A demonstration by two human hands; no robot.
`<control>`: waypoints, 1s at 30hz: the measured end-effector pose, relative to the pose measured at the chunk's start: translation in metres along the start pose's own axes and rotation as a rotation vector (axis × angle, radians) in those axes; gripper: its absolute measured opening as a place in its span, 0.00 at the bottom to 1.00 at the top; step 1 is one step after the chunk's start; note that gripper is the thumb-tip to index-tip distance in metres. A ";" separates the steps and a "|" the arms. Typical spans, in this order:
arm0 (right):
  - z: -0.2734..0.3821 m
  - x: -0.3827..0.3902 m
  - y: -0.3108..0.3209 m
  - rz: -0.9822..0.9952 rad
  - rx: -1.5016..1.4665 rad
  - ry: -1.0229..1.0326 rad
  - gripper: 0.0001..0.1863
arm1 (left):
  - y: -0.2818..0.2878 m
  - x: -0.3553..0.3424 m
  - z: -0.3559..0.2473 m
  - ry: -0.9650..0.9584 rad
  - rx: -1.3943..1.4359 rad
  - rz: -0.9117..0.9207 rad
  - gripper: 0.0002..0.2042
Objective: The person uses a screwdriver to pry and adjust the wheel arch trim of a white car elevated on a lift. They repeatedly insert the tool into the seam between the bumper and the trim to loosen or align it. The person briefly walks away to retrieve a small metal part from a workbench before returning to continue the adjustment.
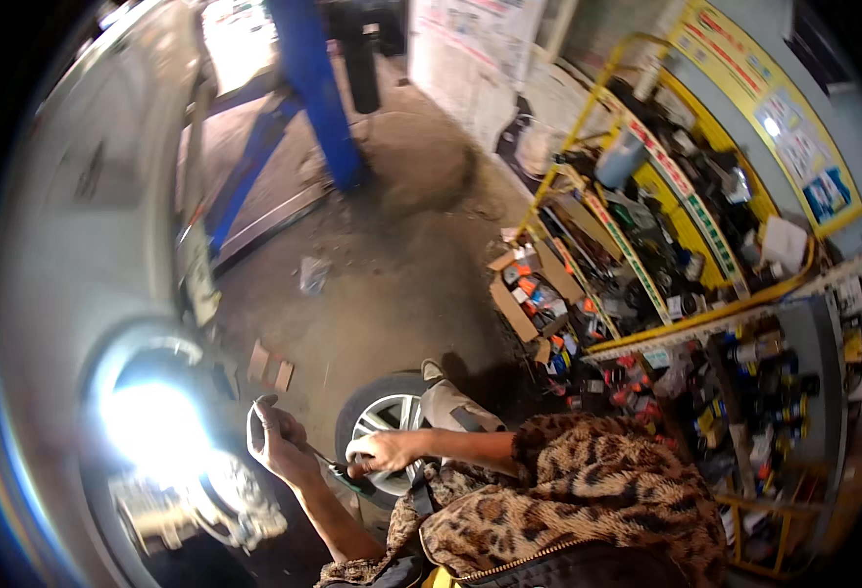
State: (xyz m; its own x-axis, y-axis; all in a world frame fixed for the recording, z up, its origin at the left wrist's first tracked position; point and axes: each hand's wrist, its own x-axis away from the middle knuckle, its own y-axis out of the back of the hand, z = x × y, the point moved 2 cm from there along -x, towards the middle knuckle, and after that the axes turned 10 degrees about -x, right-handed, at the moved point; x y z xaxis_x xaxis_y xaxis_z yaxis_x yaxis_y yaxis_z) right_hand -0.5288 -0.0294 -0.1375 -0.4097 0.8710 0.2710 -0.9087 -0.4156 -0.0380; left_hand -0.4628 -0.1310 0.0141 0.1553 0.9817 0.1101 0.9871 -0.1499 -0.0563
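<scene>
My right hand (380, 453) is closed around a screwdriver-like tool (341, 471) with a dark green handle and a thin metal shaft. Its shaft slants up and left toward my left hand (284, 449). The fingers of that hand are curled around something small with a dark curved edge, too unclear to name. To the left is a pale car's (107, 245) open wheel arch, with a metal hub and brake assembly (240, 495) exposed. A very bright lamp (156, 426) glares in the arch and washes out detail. Below my hands lies a wheel (377, 416) with silver spokes, partly covered by my right arm.
A blue lift post (318, 98) with a slanting arm stands beyond the car. At right, a yellow-framed rack (666, 186) is crowded with parts. An open cardboard box (519, 309) of small packages sits before it. Cardboard pieces (270, 366) and a plastic bag (314, 274) lie on the floor.
</scene>
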 end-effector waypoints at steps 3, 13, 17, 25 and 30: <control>-0.023 0.024 0.091 -0.376 -0.018 0.176 0.24 | -0.066 -0.041 0.015 -0.032 -0.277 0.190 0.14; -0.081 0.119 0.362 -1.007 0.218 -0.207 0.22 | -0.135 -0.215 0.240 0.211 -0.778 0.528 0.14; -0.112 0.137 0.450 -1.126 -0.026 -0.334 0.22 | -0.050 -0.296 0.378 0.506 -1.171 0.480 0.11; -0.225 0.085 0.722 -1.464 -0.372 -0.151 0.18 | -0.224 -0.496 0.465 0.726 -1.344 0.675 0.11; -0.246 0.030 0.904 -1.740 -0.341 -0.002 0.16 | -0.482 -0.700 0.513 0.374 -1.244 0.755 0.11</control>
State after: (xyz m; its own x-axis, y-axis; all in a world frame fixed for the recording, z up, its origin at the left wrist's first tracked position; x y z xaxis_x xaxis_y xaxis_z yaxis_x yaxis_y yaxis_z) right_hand -1.3820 -0.3144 -0.4002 0.9554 0.2036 0.2137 -0.2265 0.9700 0.0882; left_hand -1.0674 -0.6856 -0.5444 0.4399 0.5731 0.6914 0.0443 -0.7828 0.6206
